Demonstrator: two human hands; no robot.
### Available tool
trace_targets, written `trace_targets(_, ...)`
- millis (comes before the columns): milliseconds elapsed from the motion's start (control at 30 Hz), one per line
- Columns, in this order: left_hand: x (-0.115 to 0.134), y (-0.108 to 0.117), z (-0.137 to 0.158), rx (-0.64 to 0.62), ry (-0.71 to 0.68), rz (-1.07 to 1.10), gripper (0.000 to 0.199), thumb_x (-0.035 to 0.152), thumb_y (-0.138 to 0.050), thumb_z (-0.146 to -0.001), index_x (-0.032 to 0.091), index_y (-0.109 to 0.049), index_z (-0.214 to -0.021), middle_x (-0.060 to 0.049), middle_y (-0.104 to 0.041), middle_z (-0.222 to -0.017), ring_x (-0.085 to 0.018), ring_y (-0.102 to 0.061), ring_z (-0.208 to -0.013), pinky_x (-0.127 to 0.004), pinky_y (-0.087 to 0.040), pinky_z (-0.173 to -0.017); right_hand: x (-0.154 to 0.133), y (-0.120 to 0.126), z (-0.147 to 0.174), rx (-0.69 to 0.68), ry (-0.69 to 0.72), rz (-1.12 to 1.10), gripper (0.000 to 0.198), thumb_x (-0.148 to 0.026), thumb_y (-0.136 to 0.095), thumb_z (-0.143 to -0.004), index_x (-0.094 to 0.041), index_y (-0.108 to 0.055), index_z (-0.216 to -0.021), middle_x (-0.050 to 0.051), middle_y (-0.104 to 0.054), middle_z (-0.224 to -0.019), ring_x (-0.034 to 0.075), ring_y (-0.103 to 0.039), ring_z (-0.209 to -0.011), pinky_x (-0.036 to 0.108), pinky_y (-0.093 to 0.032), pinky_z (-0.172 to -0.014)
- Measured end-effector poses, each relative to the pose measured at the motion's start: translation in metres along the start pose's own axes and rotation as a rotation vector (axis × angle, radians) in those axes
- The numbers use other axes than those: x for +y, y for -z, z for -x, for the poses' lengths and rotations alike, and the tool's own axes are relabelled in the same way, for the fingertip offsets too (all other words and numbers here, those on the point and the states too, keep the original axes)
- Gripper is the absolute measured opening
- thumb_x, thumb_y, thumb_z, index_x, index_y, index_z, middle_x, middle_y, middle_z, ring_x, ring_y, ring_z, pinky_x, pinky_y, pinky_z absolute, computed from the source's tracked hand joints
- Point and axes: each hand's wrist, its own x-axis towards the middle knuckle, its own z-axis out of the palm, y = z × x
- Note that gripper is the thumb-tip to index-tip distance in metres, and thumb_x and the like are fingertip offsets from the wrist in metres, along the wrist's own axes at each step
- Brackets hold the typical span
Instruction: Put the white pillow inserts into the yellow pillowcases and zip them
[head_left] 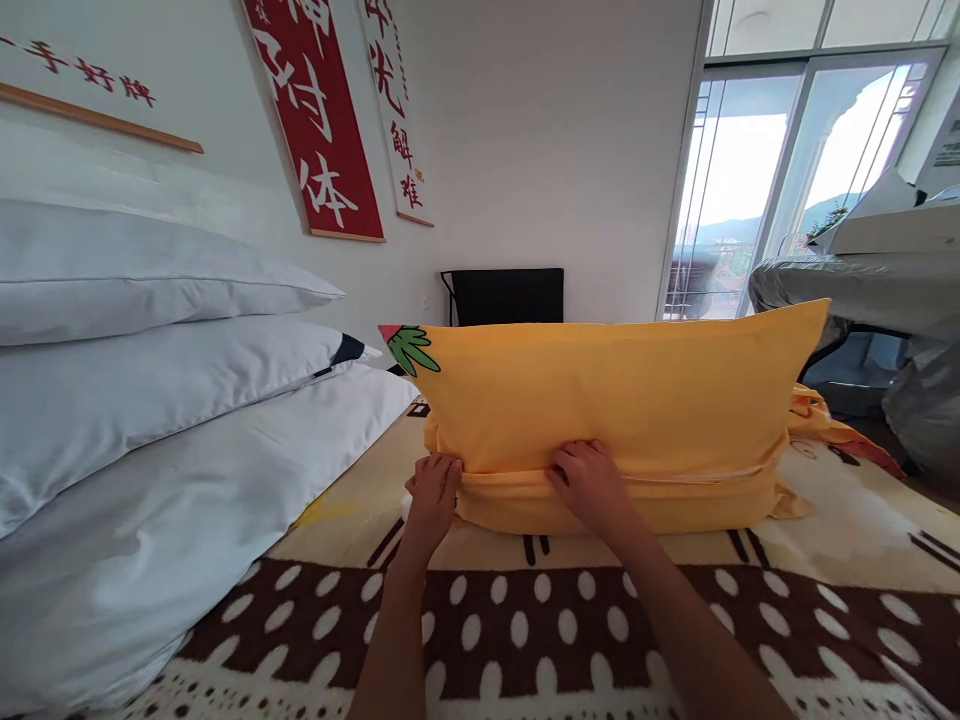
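A plump pillow in an orange pillowcase (pixel 622 390) stands on its long side on the bed, with a green leaf print at its upper left corner. Along its lower part runs a horizontal fold or opening, with a thin pale line showing toward the right. My left hand (pixel 435 488) is closed on the fabric at the left end of this fold. Near the middle, my right hand (pixel 589 487) has its fingers curled onto the same edge. The fingertips of both hands are partly hidden in the cloth.
White pillows (pixel 172 400) are stacked at the left. A patterned brown and cream blanket (pixel 517 610) covers the bed. More orange fabric (pixel 821 415) lies behind the right end. Beyond are a black chair back (pixel 510 296), wall scrolls (pixel 322 120) and plastic-covered items (pixel 862 285).
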Motion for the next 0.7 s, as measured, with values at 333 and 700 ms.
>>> trace_targets(333,0.006,-0.013,0.003,0.175,-0.018,0.011,0.038,0.036,-0.032,-0.090,0.022,-0.052,-0.060,-0.004,-0.056,-0.065,-0.023,-0.050,-0.083,-0.040,-0.029,-0.080,0.129,0.043,0.102,0.112,0.239,0.292,0.020,-0.023,-0.044,-0.092,-0.018,-0.062,-0.099,0.009,-0.065,-0.090,0.020,-0.055,-0.084,0.035,-0.040,-0.081)
trace_targets(700,-0.002,-0.015,0.018,0.586,-0.094,0.008,0.039,0.028,-0.033,-0.089,0.022,-0.040,-0.051,0.001,-0.042,-0.048,-0.015,-0.043,-0.052,-0.040,-0.034,-0.077,0.222,0.109,0.168,-0.110,0.165,0.440,0.023,-0.014,-0.045,-0.088,-0.023,-0.066,-0.086,0.010,-0.068,-0.090,0.021,-0.061,-0.085,0.035,-0.041,-0.076)
